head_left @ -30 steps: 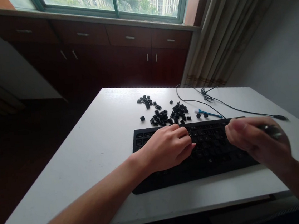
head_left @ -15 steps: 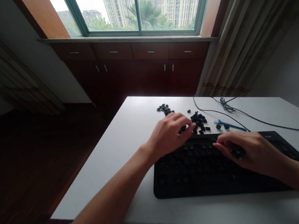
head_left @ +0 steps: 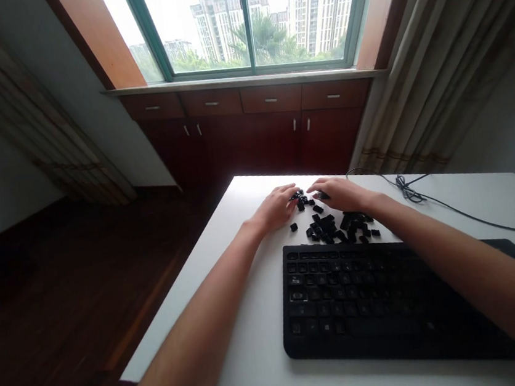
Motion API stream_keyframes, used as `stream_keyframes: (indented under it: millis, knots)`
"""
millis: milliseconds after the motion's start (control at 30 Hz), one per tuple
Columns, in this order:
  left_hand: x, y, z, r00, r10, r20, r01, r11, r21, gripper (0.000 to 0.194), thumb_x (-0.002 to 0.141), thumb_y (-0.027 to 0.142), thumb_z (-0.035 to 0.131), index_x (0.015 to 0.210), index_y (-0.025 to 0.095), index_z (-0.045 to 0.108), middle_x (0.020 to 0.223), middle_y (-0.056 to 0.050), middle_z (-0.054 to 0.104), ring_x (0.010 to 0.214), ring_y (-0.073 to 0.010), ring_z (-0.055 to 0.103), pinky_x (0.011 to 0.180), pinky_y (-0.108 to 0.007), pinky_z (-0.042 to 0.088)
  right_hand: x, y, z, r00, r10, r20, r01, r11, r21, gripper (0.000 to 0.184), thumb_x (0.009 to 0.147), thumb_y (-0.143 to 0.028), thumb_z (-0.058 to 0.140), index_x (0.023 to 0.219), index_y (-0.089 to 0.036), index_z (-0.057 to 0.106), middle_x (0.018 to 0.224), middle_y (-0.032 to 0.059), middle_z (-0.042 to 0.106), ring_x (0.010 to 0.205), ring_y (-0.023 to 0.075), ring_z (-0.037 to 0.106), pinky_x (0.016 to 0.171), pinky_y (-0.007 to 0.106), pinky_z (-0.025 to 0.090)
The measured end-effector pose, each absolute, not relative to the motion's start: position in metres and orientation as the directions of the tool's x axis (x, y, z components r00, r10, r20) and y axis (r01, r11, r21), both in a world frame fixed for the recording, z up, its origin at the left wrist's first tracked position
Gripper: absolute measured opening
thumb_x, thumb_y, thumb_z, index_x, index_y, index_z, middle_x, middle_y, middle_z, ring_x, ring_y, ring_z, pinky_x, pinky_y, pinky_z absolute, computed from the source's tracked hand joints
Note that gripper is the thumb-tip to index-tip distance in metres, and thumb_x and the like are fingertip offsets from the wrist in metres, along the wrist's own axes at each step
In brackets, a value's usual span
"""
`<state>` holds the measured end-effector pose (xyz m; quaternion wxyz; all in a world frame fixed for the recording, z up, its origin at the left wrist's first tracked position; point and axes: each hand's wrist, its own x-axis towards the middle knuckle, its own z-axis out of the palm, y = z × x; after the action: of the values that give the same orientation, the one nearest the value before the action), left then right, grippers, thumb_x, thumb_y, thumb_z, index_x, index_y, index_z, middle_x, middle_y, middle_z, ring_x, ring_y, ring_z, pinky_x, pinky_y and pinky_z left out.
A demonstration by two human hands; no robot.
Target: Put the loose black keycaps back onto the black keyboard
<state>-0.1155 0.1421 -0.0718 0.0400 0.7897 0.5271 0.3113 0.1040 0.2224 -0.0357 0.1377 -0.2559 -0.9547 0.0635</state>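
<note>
Both hands, left [head_left: 274,208] and right [head_left: 342,194], rest loose-fingered, grip released, on keycaps [head_left: 330,225]; a careless sweep could knock some off the counter [head_left: 257,354].

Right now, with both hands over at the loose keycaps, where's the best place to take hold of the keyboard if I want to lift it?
Probably at the keyboard by its two short ends, one hand from each side. It lies flat, long and thin on the table, so a one-ended grip would likely let it sag. The left end is bare; the right forearm crosses the other.
</note>
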Motion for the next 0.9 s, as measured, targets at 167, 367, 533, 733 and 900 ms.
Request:
stream_keyframes:
  millis: [167, 367, 533, 733, 900]
  knots:
    - [-0.119, 0.153, -0.076, 0.333, 0.851, 0.407, 0.795, -0.485, 0.364, 0.046, 0.096, 0.020, 0.050, 0.142, 0.020, 0.052, 0.144, -0.009, 0.057, 0.134, -0.0254, 0.052, 0.114, -0.042, 0.043, 0.088, 0.238, -0.046, -0.838, 0.502, 0.213, 0.446, 0.856, -0.261, 0.041, 0.093, -0.031, 0.058, 0.133, -0.026, 0.063, 0.130, 0.0103, 0.065, 0.114, 0.0288, 0.064, 0.097, 0.039, 0.049]
    - [-0.126, 0.143, -0.078, 0.338, 0.843, 0.419, 0.793, -0.495, 0.356, 0.037, 0.098, 0.020, 0.047, 0.131, 0.018, 0.063, 0.140, -0.010, 0.060, 0.131, -0.0261, 0.055, 0.112, -0.042, 0.045, 0.086, 0.236, -0.045, -0.847, 0.499, 0.182, 0.383, 0.811, -0.442, 0.032, 0.089, -0.037, 0.065, 0.117, -0.025, 0.074, 0.121, 0.0081, 0.071, 0.107, 0.0267, 0.066, 0.095, 0.036, 0.049]
    - [-0.128, 0.129, -0.079, 0.322, 0.835, 0.446, 0.785, -0.499, 0.366, 0.031, 0.098, 0.023, 0.051, 0.123, 0.021, 0.068, 0.131, -0.007, 0.066, 0.123, -0.0246, 0.061, 0.107, -0.042, 0.049, 0.094, 0.227, -0.030, -0.697, 0.669, 0.256, 0.378, 0.647, -0.662, 0.034, 0.084, -0.047, 0.071, 0.105, -0.020, 0.076, 0.108, 0.0095, 0.074, 0.099, 0.0270, 0.067, 0.090, 0.037, 0.051]
    - [-0.122, 0.117, -0.073, 0.197, 0.811, 0.550, 0.769, -0.476, 0.427, 0.027, 0.096, 0.029, 0.056, 0.118, 0.019, 0.069, 0.128, -0.011, 0.066, 0.122, -0.0280, 0.058, 0.105, -0.049, 0.048, 0.087, 0.231, -0.020, -0.285, 0.932, 0.225, 0.163, 0.278, -0.947, 0.044, 0.096, -0.055, 0.053, 0.073, -0.017, 0.060, 0.077, 0.0090, 0.069, 0.064, 0.0142, 0.062, 0.060, 0.028, 0.054]
    - [-0.101, 0.107, -0.057, 0.106, 0.795, 0.597, 0.668, -0.502, 0.550, 0.033, 0.094, 0.043, 0.061, 0.117, 0.019, 0.068, 0.107, -0.009, 0.073, 0.097, -0.0219, 0.069, 0.085, -0.037, 0.058, 0.072, 0.225, -0.009, -0.097, 0.990, 0.106, -0.156, 0.090, -0.984, 0.039, 0.099, -0.046, 0.050, 0.069, -0.022, 0.043, 0.061, -0.0015, 0.056, 0.054, 0.0091, 0.057, 0.053, 0.020, 0.053]
